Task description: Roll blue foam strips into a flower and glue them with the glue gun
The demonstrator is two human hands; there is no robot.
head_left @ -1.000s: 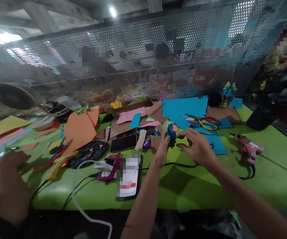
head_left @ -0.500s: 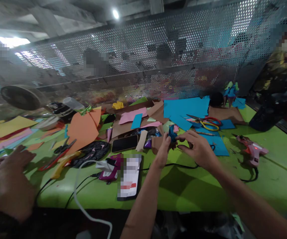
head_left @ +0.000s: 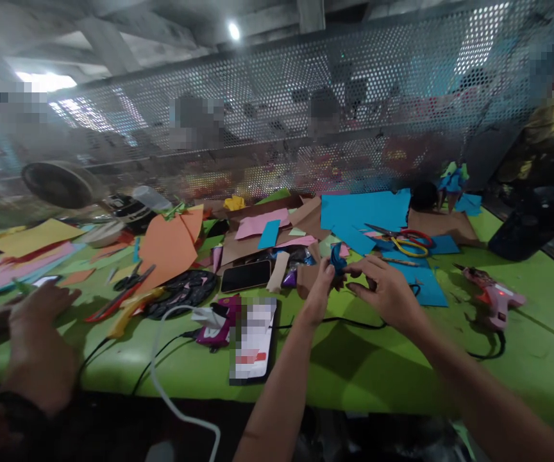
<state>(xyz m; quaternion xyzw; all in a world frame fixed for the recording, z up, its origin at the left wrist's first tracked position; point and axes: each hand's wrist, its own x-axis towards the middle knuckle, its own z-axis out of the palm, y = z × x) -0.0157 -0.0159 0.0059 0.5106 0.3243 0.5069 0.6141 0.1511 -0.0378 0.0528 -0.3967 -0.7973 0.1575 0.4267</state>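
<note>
My left hand [head_left: 319, 290] holds a small curled piece of blue paper [head_left: 337, 258] between thumb and fingers, above the green table. Close by on the right is my right hand [head_left: 380, 282], fingers bent, with a gap between thumb and forefinger. Its forefinger tip reaches the edge of the blue piece; whether it touches is hard to tell. Behind the hands lie blue paper sheets [head_left: 366, 212], with scissors with red and yellow handles [head_left: 410, 247] on them. A pink glue gun [head_left: 493, 295] rests on the table to the right.
A co-worker's hand [head_left: 41, 321] is at the left. Before me lie a lit phone [head_left: 254, 340], a dark phone [head_left: 245, 277], a purple power adapter [head_left: 217, 324] with cables, a yellow glue gun [head_left: 130, 311] and orange paper [head_left: 168, 247]. A small doll-like figure [head_left: 453, 183] stands behind.
The whole view has shifted slightly, so things appear farther right. My hands keep nearly the same pose around the blue paper. The co-worker's hand has moved a little, and a bright screen shows beyond it.
</note>
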